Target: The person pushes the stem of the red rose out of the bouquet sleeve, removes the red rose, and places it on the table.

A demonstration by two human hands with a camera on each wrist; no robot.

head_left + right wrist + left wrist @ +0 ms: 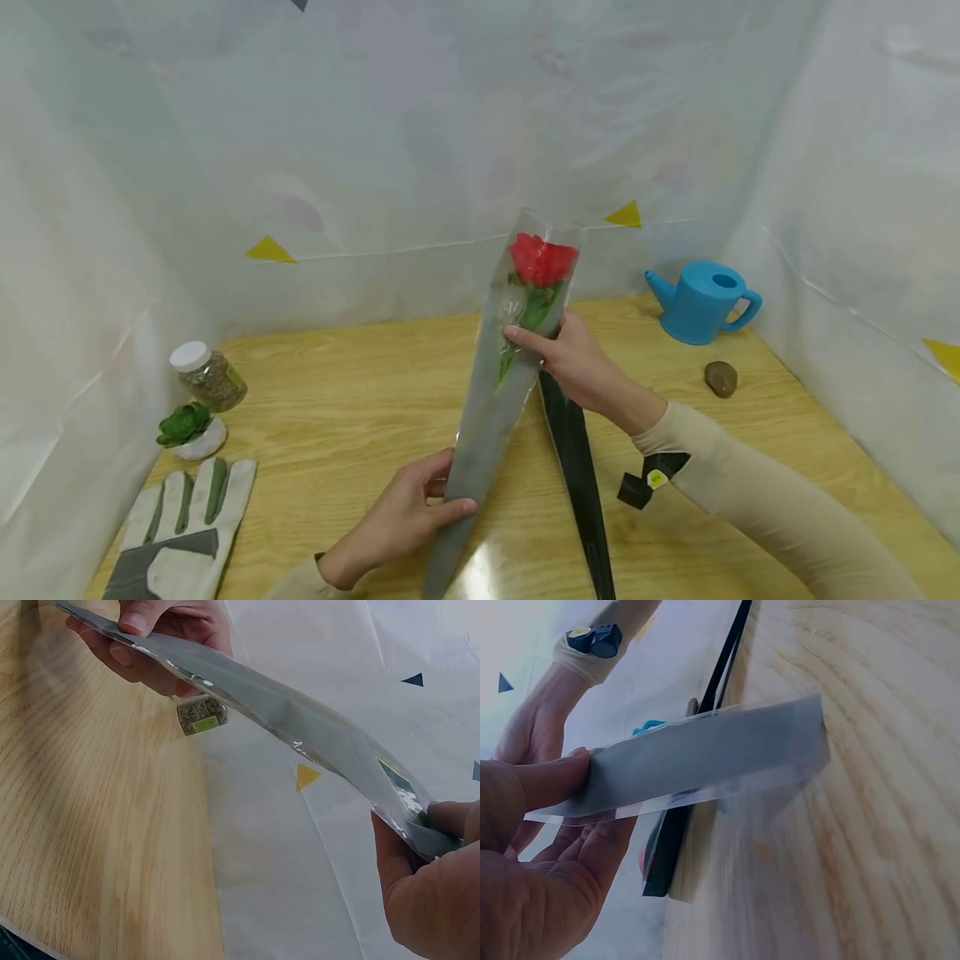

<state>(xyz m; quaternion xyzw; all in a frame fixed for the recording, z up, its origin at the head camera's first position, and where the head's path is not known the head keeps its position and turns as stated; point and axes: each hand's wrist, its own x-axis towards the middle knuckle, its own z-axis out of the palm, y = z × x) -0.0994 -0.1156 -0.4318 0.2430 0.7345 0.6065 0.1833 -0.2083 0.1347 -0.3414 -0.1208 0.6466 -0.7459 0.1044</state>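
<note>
A red rose (542, 260) with green leaves is inside a long, tapering flower sleeve (483, 425), clear at the bloom and grey lower down. My right hand (583, 365) pinches the sleeve just below the bloom, thumb across its front. Lower down, my left hand (405, 510) grips the narrow part between thumb and fingers. In the left wrist view, the grey sleeve's narrow end (705, 757) sticks out past that hand, above the table. Under my right hand lies a dark, narrow sleeve (576, 471), its upper end partly hidden; I cannot tell what it contains.
On the wooden table (337, 400), a blue watering can (697, 304) and a brown stone (721, 378) are at right. Along the left side are a white-lidded jar (213, 379), a small potted succulent (191, 429) and a grey-and-white work glove (183, 533). White sheeting (420, 150) encloses the back and sides.
</note>
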